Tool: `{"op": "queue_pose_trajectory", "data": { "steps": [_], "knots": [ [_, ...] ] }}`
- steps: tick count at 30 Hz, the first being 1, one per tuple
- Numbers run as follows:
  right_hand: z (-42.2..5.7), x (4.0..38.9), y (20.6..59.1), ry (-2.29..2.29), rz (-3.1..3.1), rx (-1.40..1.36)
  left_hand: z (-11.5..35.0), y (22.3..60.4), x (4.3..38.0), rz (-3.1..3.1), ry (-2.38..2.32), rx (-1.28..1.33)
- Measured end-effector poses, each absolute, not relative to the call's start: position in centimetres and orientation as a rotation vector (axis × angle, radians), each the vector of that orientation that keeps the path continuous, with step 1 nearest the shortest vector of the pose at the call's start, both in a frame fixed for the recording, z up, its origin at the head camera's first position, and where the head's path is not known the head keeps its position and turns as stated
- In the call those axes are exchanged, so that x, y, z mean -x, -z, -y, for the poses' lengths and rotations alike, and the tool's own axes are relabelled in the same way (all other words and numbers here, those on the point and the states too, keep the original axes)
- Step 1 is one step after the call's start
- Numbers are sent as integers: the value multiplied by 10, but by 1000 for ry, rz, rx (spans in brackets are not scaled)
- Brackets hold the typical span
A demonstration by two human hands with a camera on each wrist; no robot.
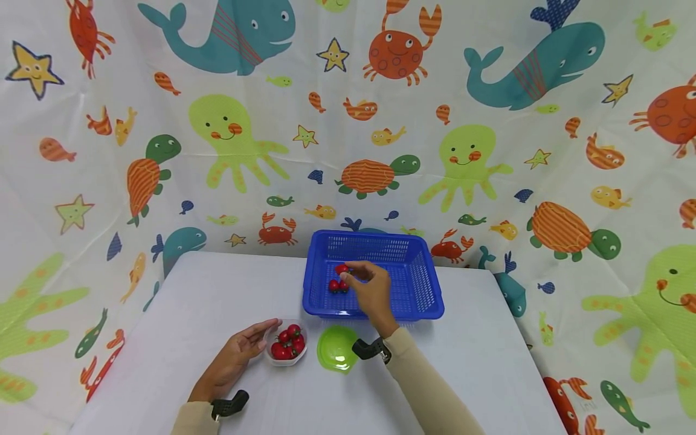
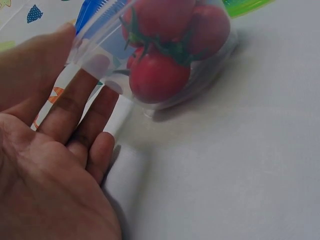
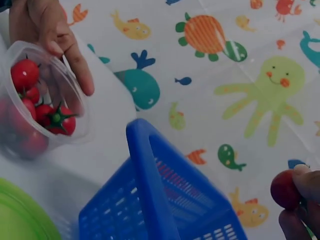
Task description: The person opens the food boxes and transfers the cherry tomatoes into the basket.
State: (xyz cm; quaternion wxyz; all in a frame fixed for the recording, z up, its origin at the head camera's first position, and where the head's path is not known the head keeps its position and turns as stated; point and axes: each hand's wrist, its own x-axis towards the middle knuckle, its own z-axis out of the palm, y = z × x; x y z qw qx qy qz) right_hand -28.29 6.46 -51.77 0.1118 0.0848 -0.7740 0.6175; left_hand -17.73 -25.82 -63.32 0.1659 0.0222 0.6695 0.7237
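From where I'm standing, R hand [image 1: 374,296] is pinching one red tomato [image 1: 341,269] btwn thumb & fingertips, holding it over L part of blue basket [image 1: 418,312]; can't tell exact height above basket floor. Two more tomatoes [image 1: 334,286] are lying on that floor, side by side, just nearer the person than the held one. L hand [image 1: 235,356] isn't clenching; its fingers are reaching out fairly straight & resting against the side/rim of a clear plastic tub [image 1: 285,363], palm showing in L wrist view. Tub is standing upright on white table [image 1: 283,405], in front of basket & a bit to its L, and is holding several tomatoes w/ green stalks [image 2: 160,77], piled together; exact no. is hard to tell, some hiding behind others. Green lid [image 1: 337,349] is lying flat on table btwn tub & R forearm, near basket's front edge, not touching tub. Person is wearing beige sleeves [image 1: 429,386] plus a black wrist device [image 1: 231,403] on each arm. Behind table, a white curtain [image 1: 326,205] is hanging, printed w/ whales, crabs, turtles, octopuses, starfish & small fish. Basket is sitting at table's far edge, close to curtain.
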Motion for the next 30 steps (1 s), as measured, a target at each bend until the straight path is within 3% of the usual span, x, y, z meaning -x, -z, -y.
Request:
{"op": "queue_pose_trajectory", "data": {
  "steps": [30],
  "knots": [
    [-87, 342, 527, -1920, 2680, -42, 260, 634, 179, -1907, -2048, -14]
  ]
}}
